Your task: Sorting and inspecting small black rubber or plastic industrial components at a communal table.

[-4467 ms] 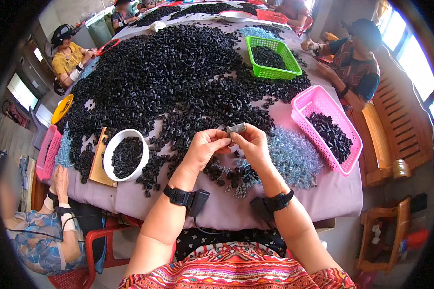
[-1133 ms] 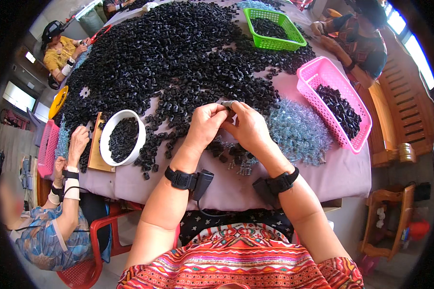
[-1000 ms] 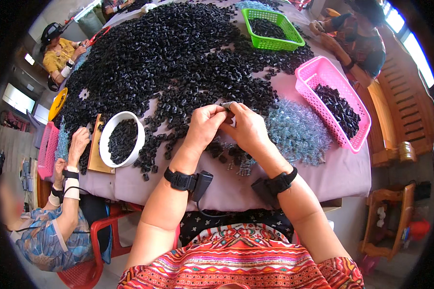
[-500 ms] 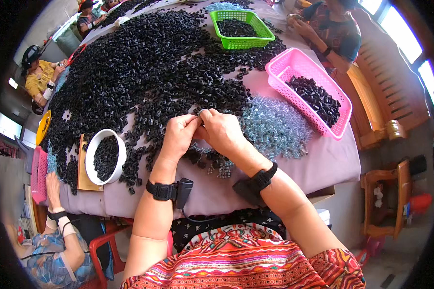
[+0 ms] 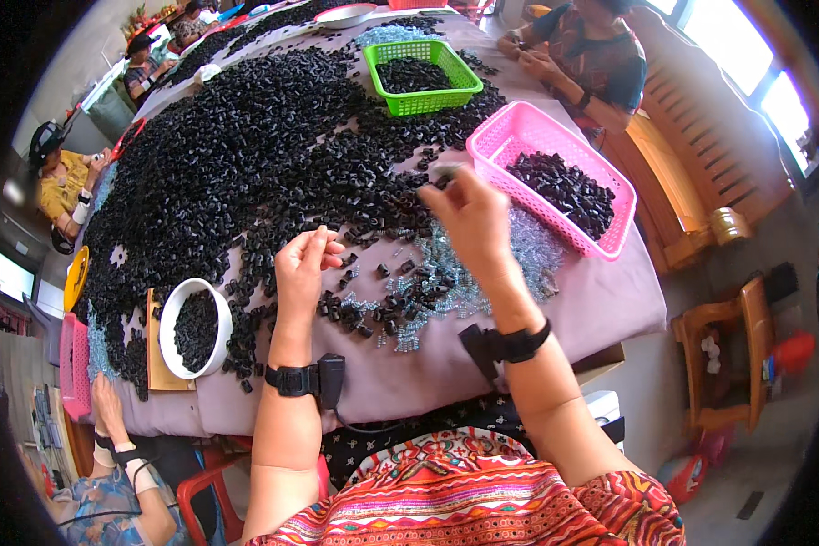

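My left hand [image 5: 304, 269] is raised over the near part of the table, its fingers pinched together; what lies between them, if anything, I cannot make out. Farther right, my right hand [image 5: 475, 223] is lifted near the pink basket [image 5: 519, 123], thumb and finger closed on a small black plastic piece [image 5: 442, 179], slightly blurred. Under and beside the right hand spread many small clear plastic pieces [image 5: 535, 247]. Loose black pieces [image 5: 393, 314] lie among them, between my wrists. A large heap of black pieces [image 5: 237, 146] covers the table beyond my left hand.
Black pieces partly fill the pink basket, the green basket [image 5: 432, 102] and a white bowl [image 5: 168, 332]. The bowl stands by a wooden board [image 5: 155, 350]. Several people sit around the table, one at the far right [image 5: 591, 64]. A wooden chair [image 5: 751, 337] stands to the right.
My hands were together over the pieces; now they are apart. The right hand has moved right and away toward the pink basket, the left slightly left and nearer. The view has shifted slightly.
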Demonstrator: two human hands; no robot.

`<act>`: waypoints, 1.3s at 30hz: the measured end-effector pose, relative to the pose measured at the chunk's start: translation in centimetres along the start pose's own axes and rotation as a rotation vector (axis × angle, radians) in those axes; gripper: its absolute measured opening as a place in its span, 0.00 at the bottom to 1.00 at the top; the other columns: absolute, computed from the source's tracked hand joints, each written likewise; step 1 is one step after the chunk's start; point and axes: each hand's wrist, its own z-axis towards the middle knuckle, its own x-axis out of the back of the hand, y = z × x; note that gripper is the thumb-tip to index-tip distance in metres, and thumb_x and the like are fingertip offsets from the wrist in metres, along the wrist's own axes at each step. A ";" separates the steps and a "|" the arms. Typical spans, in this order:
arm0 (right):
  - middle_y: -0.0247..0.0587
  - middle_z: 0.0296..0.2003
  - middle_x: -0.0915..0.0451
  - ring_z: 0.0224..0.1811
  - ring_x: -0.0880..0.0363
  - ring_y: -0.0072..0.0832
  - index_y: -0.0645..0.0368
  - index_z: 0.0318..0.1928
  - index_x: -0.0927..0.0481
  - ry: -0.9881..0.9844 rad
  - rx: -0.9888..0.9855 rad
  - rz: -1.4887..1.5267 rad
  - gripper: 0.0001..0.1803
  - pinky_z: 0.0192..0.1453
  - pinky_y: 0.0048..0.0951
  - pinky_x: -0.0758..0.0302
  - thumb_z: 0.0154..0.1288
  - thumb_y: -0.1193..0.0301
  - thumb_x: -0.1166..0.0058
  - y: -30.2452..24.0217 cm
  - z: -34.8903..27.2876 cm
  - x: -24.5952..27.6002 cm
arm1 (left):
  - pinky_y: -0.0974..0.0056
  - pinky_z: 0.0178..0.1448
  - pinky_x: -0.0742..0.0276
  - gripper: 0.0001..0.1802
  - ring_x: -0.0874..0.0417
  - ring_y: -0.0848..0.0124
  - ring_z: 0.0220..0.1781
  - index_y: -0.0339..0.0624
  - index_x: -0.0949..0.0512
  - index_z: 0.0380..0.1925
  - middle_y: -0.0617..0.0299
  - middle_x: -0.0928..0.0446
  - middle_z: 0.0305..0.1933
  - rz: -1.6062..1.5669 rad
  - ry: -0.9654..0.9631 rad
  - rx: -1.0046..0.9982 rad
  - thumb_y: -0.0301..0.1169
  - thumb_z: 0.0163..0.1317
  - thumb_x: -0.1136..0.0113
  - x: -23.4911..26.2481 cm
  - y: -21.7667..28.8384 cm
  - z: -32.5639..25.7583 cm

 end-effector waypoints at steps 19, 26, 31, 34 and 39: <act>0.42 0.25 0.20 0.24 0.22 0.31 0.60 0.46 0.18 0.289 -0.147 -0.403 0.16 0.32 0.32 0.26 0.59 0.67 0.35 8.2 -5.3 20.0 | 0.73 0.52 0.25 0.11 0.21 0.79 0.43 0.35 0.20 0.47 0.65 0.19 0.42 0.255 -0.024 -0.192 0.27 0.67 0.39 2.3 -2.9 -0.8; 0.45 0.45 0.22 0.40 0.20 0.34 0.63 0.54 0.23 0.386 -0.238 -0.629 0.22 0.43 0.35 0.22 0.65 0.63 0.39 14.2 -14.2 27.0 | 0.72 0.57 0.27 0.12 0.21 0.77 0.49 0.31 0.20 0.48 0.62 0.19 0.47 0.160 -0.052 -0.111 0.27 0.69 0.41 3.3 -5.5 0.4; 0.57 0.56 0.27 0.60 0.29 0.51 0.65 0.63 0.31 0.346 -0.500 -0.809 0.31 0.65 0.45 0.32 0.68 0.57 0.45 20.0 -24.2 30.3 | 0.72 0.58 0.25 0.12 0.20 0.77 0.49 0.32 0.20 0.49 0.62 0.19 0.47 0.181 -0.046 -0.059 0.27 0.69 0.42 3.0 -4.6 -0.1; 0.61 0.61 0.31 0.65 0.34 0.54 0.69 0.63 0.33 0.374 -0.624 -0.835 0.32 0.69 0.44 0.37 0.69 0.57 0.45 23.2 -31.9 31.3 | 0.72 0.58 0.25 0.13 0.19 0.77 0.49 0.33 0.20 0.50 0.61 0.18 0.48 0.164 -0.039 -0.049 0.28 0.69 0.42 2.9 -4.5 -0.2; 0.63 0.64 0.35 0.68 0.38 0.56 0.71 0.61 0.32 0.348 -0.908 -0.970 0.34 0.72 0.45 0.40 0.68 0.53 0.46 24.5 -42.2 30.8 | 0.72 0.58 0.25 0.12 0.19 0.77 0.49 0.33 0.20 0.49 0.61 0.18 0.48 0.180 -0.048 -0.060 0.28 0.69 0.41 3.4 -4.9 0.0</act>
